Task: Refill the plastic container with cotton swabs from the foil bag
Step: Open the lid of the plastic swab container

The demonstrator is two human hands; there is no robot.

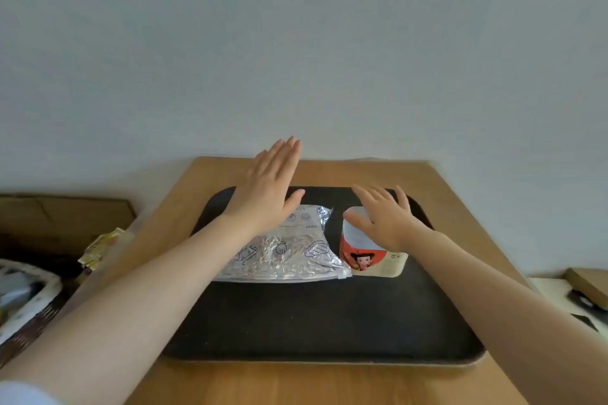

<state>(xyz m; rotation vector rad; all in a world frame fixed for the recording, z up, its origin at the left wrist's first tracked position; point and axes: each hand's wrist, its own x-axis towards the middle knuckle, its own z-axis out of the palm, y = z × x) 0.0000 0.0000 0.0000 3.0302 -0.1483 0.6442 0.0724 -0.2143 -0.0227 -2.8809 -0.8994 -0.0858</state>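
on the light wooden table nearest the viewer sits a dark rectangular tray with rounded corners, its near half bare. farther in, lying flat on the tray, is the crinkled silver foil bag printed with blue line drawings, its zip edge facing the viewer and looking sealed. just beside it, to the right, the squat plastic container with a red and cream cartoon label lies on its side (whether it has a lid or any swabs inside cannot be told from here). the right hand hovers over the container with fingers spread and relaxed, its grip released and holding nothing; whether the palm touches the container is unclear. the left hand is stretched flat above the far end of the bag, fingers straight and together, grip likewise released. judging by this, the task is at its very start: nothing is opened and no cotton swabs are visible. the next move likely calls for lowering a hand onto the bag or container, then pinching the zip edge apart while the other hand steadies it.
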